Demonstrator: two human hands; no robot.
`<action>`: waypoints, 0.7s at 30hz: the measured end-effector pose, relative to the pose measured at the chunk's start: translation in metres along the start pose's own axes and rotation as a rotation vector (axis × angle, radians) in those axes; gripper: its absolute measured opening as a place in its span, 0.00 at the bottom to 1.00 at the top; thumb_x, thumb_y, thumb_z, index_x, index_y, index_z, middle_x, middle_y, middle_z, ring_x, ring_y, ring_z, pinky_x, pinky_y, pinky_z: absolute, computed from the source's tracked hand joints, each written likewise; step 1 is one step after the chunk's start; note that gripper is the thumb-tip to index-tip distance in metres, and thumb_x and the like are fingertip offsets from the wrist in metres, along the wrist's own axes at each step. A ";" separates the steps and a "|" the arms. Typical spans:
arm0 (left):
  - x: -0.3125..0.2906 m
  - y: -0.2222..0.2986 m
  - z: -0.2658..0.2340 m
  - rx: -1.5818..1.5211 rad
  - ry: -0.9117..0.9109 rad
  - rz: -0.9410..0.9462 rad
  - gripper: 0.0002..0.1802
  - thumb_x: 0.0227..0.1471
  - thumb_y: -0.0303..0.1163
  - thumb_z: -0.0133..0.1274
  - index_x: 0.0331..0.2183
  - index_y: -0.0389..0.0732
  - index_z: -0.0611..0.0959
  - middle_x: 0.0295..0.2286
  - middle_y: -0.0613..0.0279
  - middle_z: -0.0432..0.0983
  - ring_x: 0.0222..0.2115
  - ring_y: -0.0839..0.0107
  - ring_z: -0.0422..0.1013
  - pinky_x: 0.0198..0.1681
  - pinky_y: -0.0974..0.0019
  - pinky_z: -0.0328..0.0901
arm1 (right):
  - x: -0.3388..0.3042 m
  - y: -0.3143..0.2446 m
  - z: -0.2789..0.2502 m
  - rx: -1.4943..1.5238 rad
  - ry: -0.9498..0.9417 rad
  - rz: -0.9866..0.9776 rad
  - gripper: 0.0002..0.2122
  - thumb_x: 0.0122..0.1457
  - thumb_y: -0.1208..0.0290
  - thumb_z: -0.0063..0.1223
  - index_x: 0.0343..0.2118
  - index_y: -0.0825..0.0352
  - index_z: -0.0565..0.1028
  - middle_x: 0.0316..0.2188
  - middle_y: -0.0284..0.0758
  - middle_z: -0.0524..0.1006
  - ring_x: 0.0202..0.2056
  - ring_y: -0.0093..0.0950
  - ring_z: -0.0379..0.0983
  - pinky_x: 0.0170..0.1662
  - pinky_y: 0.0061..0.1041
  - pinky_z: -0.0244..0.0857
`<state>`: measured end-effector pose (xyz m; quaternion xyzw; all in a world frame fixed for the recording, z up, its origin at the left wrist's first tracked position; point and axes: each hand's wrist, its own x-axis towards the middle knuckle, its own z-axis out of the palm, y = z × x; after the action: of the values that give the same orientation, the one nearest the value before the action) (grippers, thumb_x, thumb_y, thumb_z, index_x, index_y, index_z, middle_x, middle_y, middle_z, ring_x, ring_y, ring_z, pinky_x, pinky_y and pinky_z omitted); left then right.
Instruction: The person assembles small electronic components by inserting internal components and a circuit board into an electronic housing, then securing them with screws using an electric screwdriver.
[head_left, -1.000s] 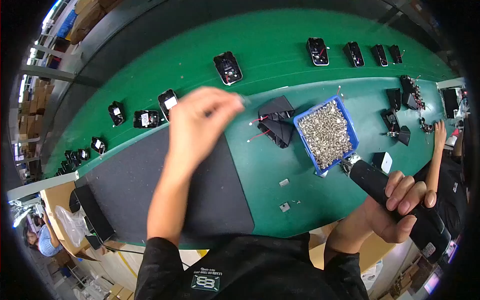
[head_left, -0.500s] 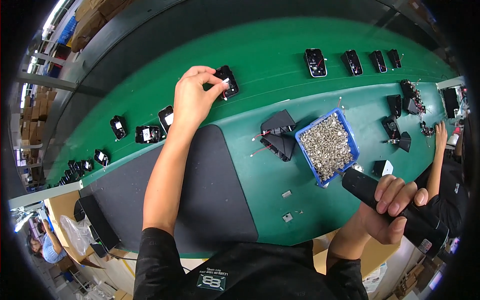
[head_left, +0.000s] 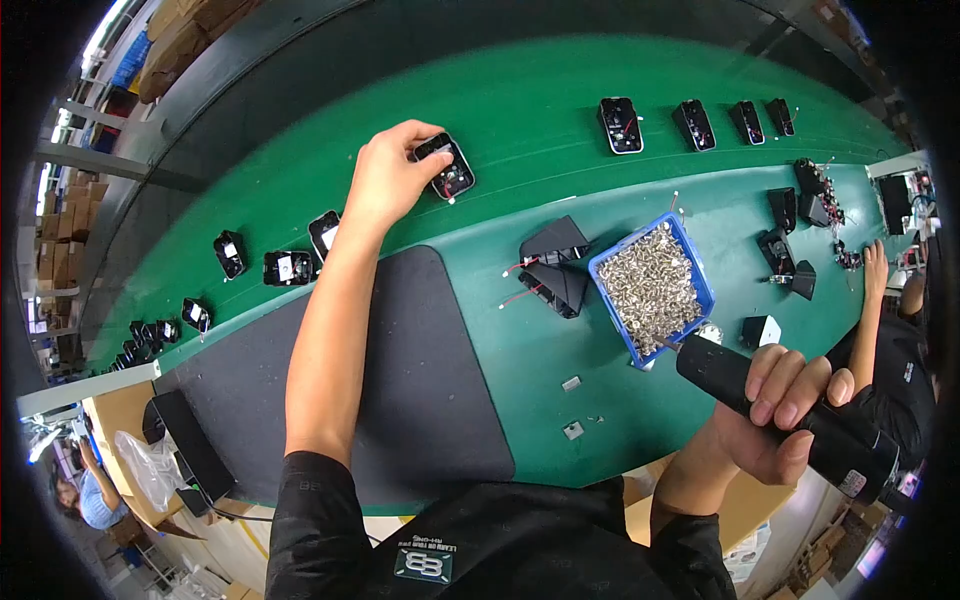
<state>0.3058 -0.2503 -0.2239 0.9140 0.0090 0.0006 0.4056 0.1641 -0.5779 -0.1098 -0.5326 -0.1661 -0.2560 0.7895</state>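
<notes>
On the green belt at the far side, my left hand grips a small black plastic housing by its near-left edge. The thumb reaches over the open face and covers part of the inside; a short red wire shows at the housing's lower side. My right hand is wrapped round a black electric screwdriver, which points up and to the left. Its bit ends at the near rim of a blue bin heaped with silvery screws.
Two black plastic parts with red wires lie left of the bin. More housings stand along the belt on both sides. A dark mat covers the near-left table. At the right, another person's arm rests by wired parts.
My left thumb, which pinched a small white piece above the housing, now presses inside it, and the fingers have closed on its edge. My right hand has barely moved with the screwdriver.
</notes>
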 end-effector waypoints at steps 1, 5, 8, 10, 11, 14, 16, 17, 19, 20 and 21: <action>-0.004 0.000 -0.003 -0.066 -0.017 -0.041 0.17 0.43 0.29 0.62 0.38 0.36 0.80 0.32 0.53 0.80 0.34 0.65 0.77 0.37 0.66 0.69 | 0.000 -0.001 0.000 0.015 -0.013 0.004 0.22 0.49 0.65 0.59 0.45 0.61 0.64 0.23 0.24 0.69 0.18 0.17 0.66 0.24 0.18 0.61; -0.058 0.035 -0.009 -0.167 0.015 -0.052 0.16 0.42 0.29 0.63 0.35 0.36 0.79 0.32 0.56 0.80 0.31 0.68 0.77 0.36 0.66 0.69 | -0.004 -0.005 0.000 0.012 -0.036 0.016 0.21 0.50 0.66 0.59 0.46 0.61 0.64 0.23 0.25 0.69 0.19 0.17 0.66 0.25 0.18 0.61; -0.111 0.076 -0.022 -0.124 -0.070 0.009 0.13 0.43 0.29 0.63 0.31 0.37 0.76 0.33 0.55 0.80 0.33 0.64 0.77 0.38 0.64 0.69 | -0.004 -0.007 -0.002 0.025 -0.058 0.010 0.21 0.50 0.66 0.59 0.46 0.62 0.64 0.23 0.25 0.69 0.19 0.18 0.66 0.26 0.19 0.61; -0.139 0.069 -0.014 -0.079 -0.146 0.149 0.10 0.43 0.27 0.62 0.28 0.38 0.76 0.33 0.54 0.80 0.34 0.60 0.76 0.39 0.62 0.69 | -0.007 -0.007 -0.001 0.037 -0.027 0.001 0.21 0.51 0.67 0.59 0.46 0.62 0.64 0.24 0.25 0.69 0.19 0.18 0.66 0.27 0.20 0.60; -0.150 0.069 -0.013 -0.064 -0.175 0.184 0.08 0.43 0.26 0.61 0.26 0.38 0.77 0.34 0.53 0.80 0.34 0.57 0.76 0.39 0.61 0.69 | -0.007 -0.006 0.001 0.043 -0.032 0.010 0.21 0.51 0.67 0.59 0.46 0.62 0.64 0.24 0.25 0.69 0.19 0.18 0.66 0.27 0.20 0.60; -0.171 0.063 0.004 -0.155 -0.183 0.149 0.08 0.42 0.24 0.60 0.25 0.36 0.76 0.33 0.53 0.80 0.37 0.59 0.76 0.40 0.61 0.70 | -0.008 -0.005 0.005 0.091 -0.047 0.017 0.21 0.51 0.67 0.59 0.46 0.62 0.64 0.24 0.25 0.68 0.20 0.18 0.65 0.27 0.20 0.59; -0.176 0.061 0.009 -0.174 -0.149 0.134 0.08 0.41 0.24 0.61 0.25 0.36 0.76 0.33 0.54 0.80 0.37 0.59 0.76 0.40 0.62 0.70 | -0.010 -0.006 0.007 0.101 -0.052 0.020 0.21 0.51 0.67 0.59 0.47 0.63 0.64 0.24 0.26 0.68 0.20 0.18 0.65 0.28 0.20 0.59; -0.176 0.062 0.010 -0.173 -0.117 0.105 0.09 0.41 0.25 0.62 0.25 0.36 0.77 0.33 0.55 0.80 0.37 0.60 0.76 0.40 0.62 0.70 | -0.011 -0.007 0.006 0.099 -0.053 0.022 0.21 0.51 0.67 0.59 0.47 0.63 0.64 0.24 0.26 0.68 0.20 0.18 0.65 0.28 0.20 0.59; -0.174 0.056 0.011 -0.151 -0.126 0.122 0.10 0.41 0.27 0.63 0.27 0.37 0.78 0.34 0.58 0.79 0.37 0.60 0.76 0.39 0.62 0.70 | -0.012 -0.009 0.005 0.094 -0.061 0.020 0.21 0.52 0.66 0.59 0.47 0.63 0.64 0.24 0.25 0.68 0.20 0.18 0.65 0.27 0.20 0.59; -0.176 0.055 0.011 -0.149 -0.125 0.124 0.10 0.41 0.27 0.63 0.27 0.37 0.78 0.34 0.58 0.79 0.37 0.60 0.76 0.39 0.62 0.70 | -0.011 -0.009 0.004 0.096 -0.060 0.017 0.21 0.52 0.66 0.59 0.47 0.63 0.64 0.24 0.25 0.68 0.20 0.18 0.65 0.27 0.20 0.59; -0.176 0.056 0.010 -0.116 -0.110 0.159 0.10 0.40 0.27 0.63 0.27 0.38 0.79 0.36 0.58 0.78 0.37 0.60 0.75 0.39 0.62 0.70 | -0.011 -0.010 0.004 0.091 -0.048 0.014 0.21 0.52 0.66 0.59 0.47 0.63 0.64 0.23 0.25 0.68 0.19 0.18 0.64 0.27 0.20 0.59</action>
<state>0.1309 -0.2984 -0.1880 0.8853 -0.0862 -0.0170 0.4566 0.1494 -0.5743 -0.1070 -0.5032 -0.1928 -0.2298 0.8104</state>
